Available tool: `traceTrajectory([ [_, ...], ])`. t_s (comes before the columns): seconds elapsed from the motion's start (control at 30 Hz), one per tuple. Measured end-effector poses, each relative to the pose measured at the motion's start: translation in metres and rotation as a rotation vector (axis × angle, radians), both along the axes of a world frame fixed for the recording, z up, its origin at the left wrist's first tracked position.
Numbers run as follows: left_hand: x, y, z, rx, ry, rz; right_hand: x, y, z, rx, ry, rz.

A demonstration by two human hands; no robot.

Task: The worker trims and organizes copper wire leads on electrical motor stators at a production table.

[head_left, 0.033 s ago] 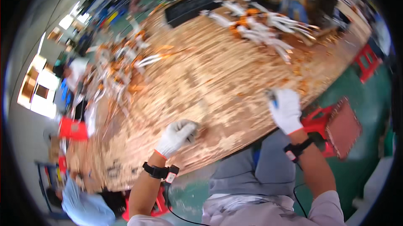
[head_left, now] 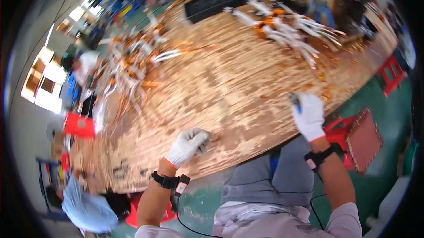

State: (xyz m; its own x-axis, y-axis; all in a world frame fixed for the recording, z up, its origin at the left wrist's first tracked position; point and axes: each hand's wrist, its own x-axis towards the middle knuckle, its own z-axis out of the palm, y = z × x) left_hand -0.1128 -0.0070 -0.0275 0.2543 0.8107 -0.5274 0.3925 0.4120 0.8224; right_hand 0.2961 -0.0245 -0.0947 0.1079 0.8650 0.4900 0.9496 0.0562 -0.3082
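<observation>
Both my hands wear white knit gloves with orange cuffs. My left hand is closed near the front edge of the worn wooden table, its fingers curled in. What it holds, if anything, is hidden. Over the table's right front edge, my right hand closes round a small tool with a blue and dark part showing beside the thumb. The picture is too blurred to tell its kind. Apart from each other, the hands have bare board between them.
White-sleeved wire bundles with orange coils lie at the far right, and a second tangled heap at the left. A black tray sits at the back. Red stools stand around the table. A person in light blue is at the lower left.
The view has shifted slightly, so the table and heaps sit a little further right and higher. Both hands keep the same closed poses.
</observation>
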Motion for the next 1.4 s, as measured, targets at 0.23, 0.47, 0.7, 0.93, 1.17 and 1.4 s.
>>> traceTrajectory([
  [0.23, -0.068, -0.082, -0.03, -0.077, -0.162, 0.261, 0.009, 0.002, -0.023, 0.01, -0.099, -0.044],
  [0.47, -0.074, -0.074, -0.036, -0.005, -0.095, 0.229, -0.003, 0.016, -0.025, -0.006, -0.113, -0.048],
  [0.7, -0.067, -0.075, -0.035, -0.002, -0.087, 0.254, 0.0, 0.008, -0.018, -0.082, -0.136, -0.124],
  [0.93, -0.068, -0.071, -0.04, -0.054, -0.072, 0.282, -0.001, 0.004, -0.017, -0.128, -0.073, -0.123],
  [1.17, -0.066, -0.065, -0.036, -0.088, -0.074, 0.296, 0.004, 0.006, -0.017, -0.109, -0.058, -0.108],
  [1.4, -0.06, -0.066, -0.03, -0.088, -0.04, 0.261, 0.005, 0.006, -0.016, -0.089, -0.054, -0.062],
])
